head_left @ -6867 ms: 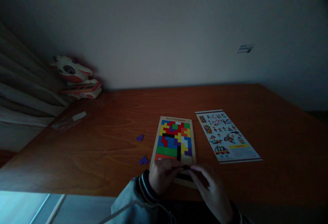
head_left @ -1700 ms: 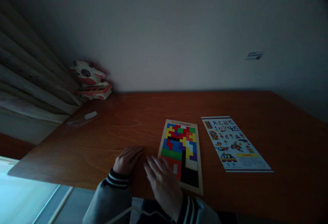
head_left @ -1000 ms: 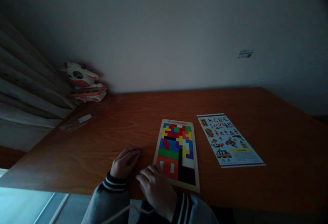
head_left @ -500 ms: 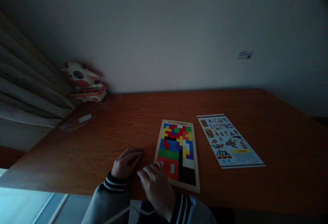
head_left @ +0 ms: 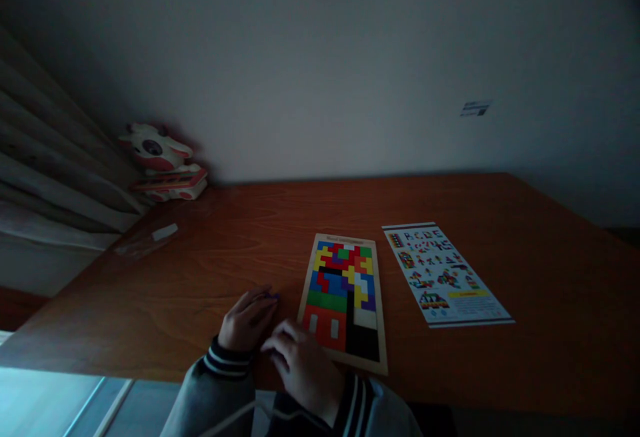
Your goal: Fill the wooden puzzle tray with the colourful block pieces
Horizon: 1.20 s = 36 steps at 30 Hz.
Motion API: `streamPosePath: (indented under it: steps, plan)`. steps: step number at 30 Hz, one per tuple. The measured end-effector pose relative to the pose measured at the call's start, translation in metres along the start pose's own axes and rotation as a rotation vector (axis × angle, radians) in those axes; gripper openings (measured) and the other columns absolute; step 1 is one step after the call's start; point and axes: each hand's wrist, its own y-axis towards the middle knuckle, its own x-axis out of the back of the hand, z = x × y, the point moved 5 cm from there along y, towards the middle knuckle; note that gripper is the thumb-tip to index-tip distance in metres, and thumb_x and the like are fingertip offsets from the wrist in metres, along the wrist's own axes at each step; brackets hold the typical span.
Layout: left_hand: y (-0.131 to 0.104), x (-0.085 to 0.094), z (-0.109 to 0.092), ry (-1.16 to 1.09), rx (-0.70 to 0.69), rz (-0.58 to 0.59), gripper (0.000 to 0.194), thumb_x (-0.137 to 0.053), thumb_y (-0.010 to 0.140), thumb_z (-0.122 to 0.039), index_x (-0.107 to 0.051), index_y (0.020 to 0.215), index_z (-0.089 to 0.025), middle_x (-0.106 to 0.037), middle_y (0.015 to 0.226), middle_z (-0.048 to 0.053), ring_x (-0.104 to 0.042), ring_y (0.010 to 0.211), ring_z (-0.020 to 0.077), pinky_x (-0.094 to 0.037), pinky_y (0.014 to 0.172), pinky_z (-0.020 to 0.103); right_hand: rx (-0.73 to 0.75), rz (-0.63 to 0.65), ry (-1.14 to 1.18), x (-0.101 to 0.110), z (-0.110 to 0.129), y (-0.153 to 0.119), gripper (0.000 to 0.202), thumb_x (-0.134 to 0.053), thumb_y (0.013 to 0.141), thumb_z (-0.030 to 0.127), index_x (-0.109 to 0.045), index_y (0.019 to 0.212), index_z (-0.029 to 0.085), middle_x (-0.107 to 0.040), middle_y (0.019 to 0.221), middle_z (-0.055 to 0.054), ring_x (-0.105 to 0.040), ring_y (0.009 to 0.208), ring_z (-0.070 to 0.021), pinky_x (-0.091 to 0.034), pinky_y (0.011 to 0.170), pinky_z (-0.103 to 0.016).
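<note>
A wooden puzzle board (head_left: 383, 330) lies on the brown table, filled with coloured block pieces and a black area at its lower right. Left of it, my left hand (head_left: 246, 322) rests on the table with its fingers closed round a small blue-purple piece (head_left: 271, 296), which shows at the fingertips. My right hand (head_left: 303, 365) is near the board's lower left corner, its fingers curled; whether anything is between them is too dark to tell. A printed pattern sheet (head_left: 445, 277) lies to the right of the board.
At the table's (head_left: 240, 223) back left corner stands a cow-shaped toy (head_left: 167, 163). Clear plastic wrapping with a white label (head_left: 165, 231) lies near the left edge, beside the curtain (head_left: 50, 177). A white cable hangs across my lap.
My right hand has shifted slightly left, off the board's edge. More of the blue-purple piece shows at my left fingertips. The view has moved a little.
</note>
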Motion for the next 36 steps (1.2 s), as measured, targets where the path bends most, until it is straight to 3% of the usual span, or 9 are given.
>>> streamPosePath:
  steps: [3,6,11,14,17,20,25,32,36]
  plan:
    - [0.004,-0.001,-0.011,0.011,-0.044,-0.009,0.018,-0.055,0.097,-0.022,-0.073,0.1,-0.021,-0.073,0.11,0.007,-0.071,0.099,0.019,-0.064,0.085,0.03,0.062,-0.105,0.0,0.02,0.002,-0.012,0.025,-0.066,0.088,0.013,-0.064,0.108,0.028,-0.066,0.099,0.003,-0.066,0.091,-0.0129,-0.054,0.08,-0.022]
    - [0.01,-0.005,-0.026,0.0,-0.066,0.01,0.016,-0.058,0.095,-0.022,-0.072,0.104,-0.023,-0.074,0.107,0.005,-0.073,0.093,0.017,-0.064,0.082,0.027,0.083,-0.339,-0.057,0.06,-0.007,-0.035,0.013,-0.061,0.093,0.021,-0.065,0.104,0.027,-0.069,0.09,0.0,-0.067,0.085,-0.0149,-0.056,0.079,-0.027]
    - [0.028,-0.023,-0.076,-0.161,-0.127,0.048,0.015,-0.061,0.093,-0.019,-0.07,0.105,-0.02,-0.074,0.102,0.006,-0.073,0.09,0.0157,-0.063,0.081,0.025,0.006,-0.628,-0.169,0.128,-0.056,-0.085,0.01,-0.063,0.092,0.027,-0.068,0.1,0.025,-0.071,0.09,-0.004,-0.07,0.082,-0.0176,-0.058,0.073,-0.03]
    - [0.043,-0.045,-0.116,-0.263,-0.208,0.097,0.015,-0.06,0.094,-0.018,-0.069,0.105,-0.018,-0.074,0.103,0.007,-0.072,0.09,0.0165,-0.063,0.08,0.027,-0.113,-0.744,-0.233,0.151,-0.089,-0.108,0.014,-0.067,0.089,0.036,-0.072,0.093,0.024,-0.069,0.085,-0.004,-0.068,0.077,-0.019,-0.058,0.071,-0.032]
    - [0.056,-0.068,-0.146,-0.302,-0.271,0.138,0.012,-0.06,0.095,-0.021,-0.069,0.1,-0.017,-0.074,0.101,0.007,-0.071,0.09,0.0172,-0.063,0.08,0.027,-0.268,-0.796,-0.154,0.157,-0.111,-0.119,0.022,-0.065,0.088,0.043,-0.071,0.091,0.022,-0.068,0.077,-0.002,-0.064,0.066,-0.0164,-0.056,0.062,-0.029]
    - [0.063,-0.085,-0.156,-0.282,-0.27,0.148,0.014,-0.055,0.097,-0.02,-0.068,0.097,-0.016,-0.074,0.097,0.007,-0.071,0.088,0.0171,-0.063,0.079,0.028,-0.261,-0.764,-0.096,0.153,-0.112,-0.117,0.022,-0.065,0.089,0.043,-0.071,0.089,0.022,-0.07,0.078,-0.003,-0.067,0.068,-0.0164,-0.057,0.061,-0.027]
    - [0.061,-0.093,-0.146,-0.277,-0.247,0.156,0.017,-0.053,0.098,-0.017,-0.067,0.106,-0.015,-0.072,0.105,0.008,-0.069,0.098,0.0166,-0.061,0.088,0.027,-0.177,-0.683,-0.08,0.149,-0.104,-0.108,0.015,-0.064,0.09,0.036,-0.071,0.093,0.024,-0.074,0.085,-0.004,-0.071,0.076,-0.0176,-0.06,0.069,-0.028]
    - [0.055,-0.095,-0.131,-0.329,-0.322,0.311,0.025,-0.046,0.1,-0.016,-0.066,0.114,-0.016,-0.07,0.116,0.01,-0.066,0.112,0.0167,-0.058,0.095,0.028,-0.22,-0.638,-0.087,0.146,-0.107,-0.109,0.017,-0.062,0.092,0.037,-0.071,0.097,0.024,-0.074,0.092,-0.005,-0.071,0.083,-0.0202,-0.06,0.076,-0.032]
    - [0.054,-0.101,-0.13,-0.337,-0.387,0.341,0.029,-0.039,0.102,-0.018,-0.067,0.112,-0.016,-0.068,0.122,0.01,-0.06,0.121,0.018,-0.053,0.102,0.032,-0.234,-0.63,-0.074,0.145,-0.106,-0.109,0.016,-0.062,0.092,0.036,-0.071,0.097,0.024,-0.073,0.091,-0.005,-0.071,0.083,-0.0195,-0.059,0.076,-0.031]
